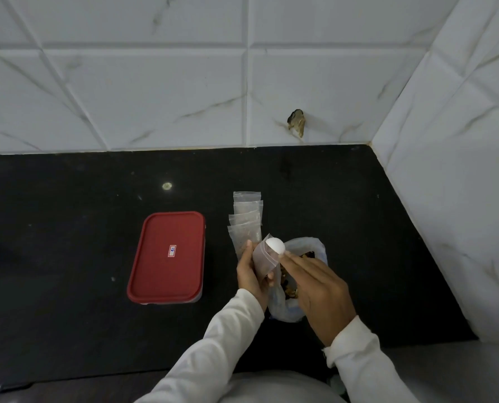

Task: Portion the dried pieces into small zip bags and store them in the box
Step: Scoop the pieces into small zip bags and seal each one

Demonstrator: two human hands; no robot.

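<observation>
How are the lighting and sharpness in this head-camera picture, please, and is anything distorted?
Head view: dim, even light; the black counter keeps little detail, apart from one small glare spot; the white round piece at the zip bag in the left hand is blown out; the wall tiles' joints splay toward the edges, wide-angle distortion.

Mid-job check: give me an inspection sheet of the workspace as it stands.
Surface: black countertop, pale specks on it.
Job's things: red-lidded box closed; row of small zip bags lying overlapped to its right; open white bag of dried pieces.
Clutter: dark object at the near edge, unidentifiable.
Grippers: left hand holds one zip bag; right hand meets a white scoop at its mouth, grip hidden.
Cables: nothing seen.
Surroundings: white tiled walls, one chipped hole.
</observation>
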